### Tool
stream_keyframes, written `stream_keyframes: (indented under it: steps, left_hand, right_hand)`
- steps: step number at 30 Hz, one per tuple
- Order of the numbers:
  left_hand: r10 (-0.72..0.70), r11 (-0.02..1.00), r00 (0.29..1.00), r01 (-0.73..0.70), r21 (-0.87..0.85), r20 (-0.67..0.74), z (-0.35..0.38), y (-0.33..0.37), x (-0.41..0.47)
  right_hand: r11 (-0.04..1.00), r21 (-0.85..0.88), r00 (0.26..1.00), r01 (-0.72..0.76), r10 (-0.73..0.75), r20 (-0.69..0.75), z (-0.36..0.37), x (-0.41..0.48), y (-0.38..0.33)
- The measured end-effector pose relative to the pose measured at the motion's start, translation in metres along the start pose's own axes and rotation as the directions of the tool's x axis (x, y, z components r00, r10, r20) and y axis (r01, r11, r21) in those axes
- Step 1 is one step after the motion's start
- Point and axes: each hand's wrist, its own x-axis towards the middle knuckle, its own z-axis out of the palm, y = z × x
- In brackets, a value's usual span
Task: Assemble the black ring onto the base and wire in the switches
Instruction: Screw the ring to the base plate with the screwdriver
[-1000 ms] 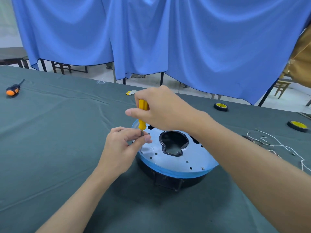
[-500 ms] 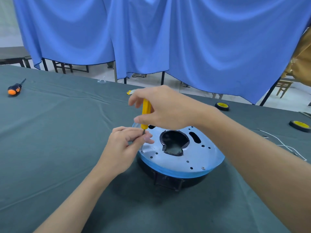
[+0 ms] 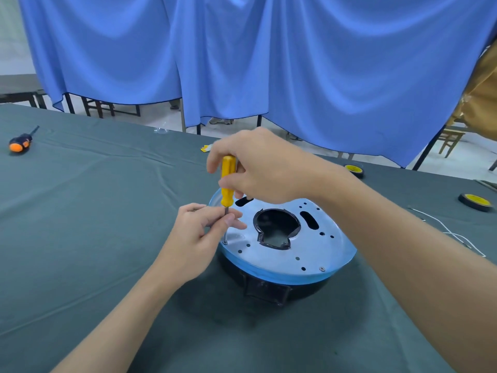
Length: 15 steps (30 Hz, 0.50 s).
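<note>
A round base plate [image 3: 282, 254], covered in pale blue film, sits mid-bench on top of the black ring [image 3: 304, 289], which shows under its near edge. The right hand [image 3: 269, 168] reaches in from three o'clock. Its fingers [image 3: 215, 160] are wrapped round the handle of a yellow screwdriver [image 3: 228, 181], which is held nearly upright. The tip meets a screw [image 3: 225, 242] at the plate's nine o'clock rim. The left hand [image 3: 199, 235], coming from seven o'clock, pinches the metal shaft between thumb and forefinger.

A second screw [image 3: 322, 269] sits at the plate's five o'clock edge. On the dark green bench [image 3: 107, 211] lie:
- an orange-and-black screwdriver [image 3: 20, 142], far off at ten o'clock
- a yellow-hubbed wheel [image 3: 354, 169] at one o'clock
- a second wheel [image 3: 474, 201] at two o'clock
- white wire [image 3: 451, 232] at three o'clock
</note>
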Motion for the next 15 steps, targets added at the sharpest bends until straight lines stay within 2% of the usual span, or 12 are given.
stream_keyframes:
  steps: [2,5,7,9,12,15]
  left_hand:
    - [-0.004,0.999,0.999,0.003,-0.05,-0.033,0.001,0.002,0.0]
    - [-0.001,0.996,0.989,-0.012,-0.086,-0.145,0.003,0.004,-0.001]
    - [0.043,0.998,0.992,-0.047,-0.04,-0.116,0.003,0.004,-0.001]
    - [0.075,0.997,0.996,-0.075,0.006,-0.055,0.001,0.003,-0.001]
    - [0.02,1.0,1.0,-0.02,-0.021,0.009,0.0,0.001,0.0]
    - [-0.023,0.996,0.999,0.02,-0.088,-0.033,0.0,0.002,-0.001]
  right_hand:
    - [0.999,0.002,0.999,-0.039,0.039,-0.025,0.001,0.001,0.0]
    - [0.989,-0.109,0.991,-0.101,0.091,-0.095,0.008,0.006,-0.002]
    - [0.988,-0.114,0.991,-0.106,0.096,-0.091,0.01,0.007,-0.004]
    - [0.994,-0.098,0.999,-0.046,0.044,-0.024,0.008,0.006,-0.005]
    - [0.998,-0.052,1.0,0.024,-0.023,0.015,0.001,0.003,-0.005]
    - [0.998,-0.053,0.999,-0.032,0.03,-0.038,0.002,0.005,-0.005]
